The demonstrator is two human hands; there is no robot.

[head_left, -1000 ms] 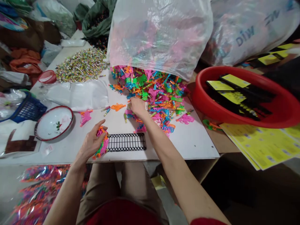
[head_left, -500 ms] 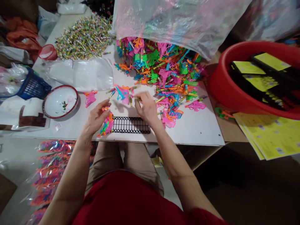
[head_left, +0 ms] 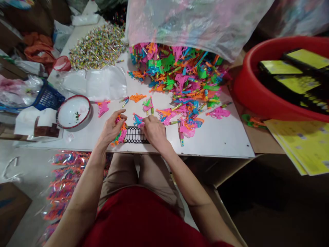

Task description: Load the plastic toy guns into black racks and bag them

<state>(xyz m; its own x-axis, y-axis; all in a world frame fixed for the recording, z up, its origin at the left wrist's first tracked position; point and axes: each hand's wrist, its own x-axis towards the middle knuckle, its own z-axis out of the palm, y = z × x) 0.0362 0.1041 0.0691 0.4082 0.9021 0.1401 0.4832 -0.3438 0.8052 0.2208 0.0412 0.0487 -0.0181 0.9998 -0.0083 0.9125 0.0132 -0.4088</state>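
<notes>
Black, thin-barred plastic forms an oblong rack (head_left: 134, 134) lying near the front edge of the white tabletop (head_left: 216, 144), its left end occupied by a tight bunch of coloured toys (head_left: 119, 138). The left hand (head_left: 110, 127) curves half-open against this bunch, thumb and fingers parted. The right hand (head_left: 154, 132) reaches over the rack, its fingertips at a blue-and-pink toy (head_left: 138, 120) (whether they pinch it cannot be told, as the back of the hand hides the grip). The step in hand appears to be adding single toys to the row; the next move would seem to call for lining the piece up with the bare cells beside the bunch. Beyond, a heap of loose toys (head_left: 181, 82), glossy, thin and openwork in pink, green, orange and blue, spills from a cloudy, wrinkled plastic bag (head_left: 197, 25). Slim, patterned tubes form a mound (head_left: 97, 48) at far left; nearer stands a round, smooth, dark-rimmed white basin (head_left: 67, 111). At right curves a red tub (head_left: 245, 92), smooth-walled.
</notes>
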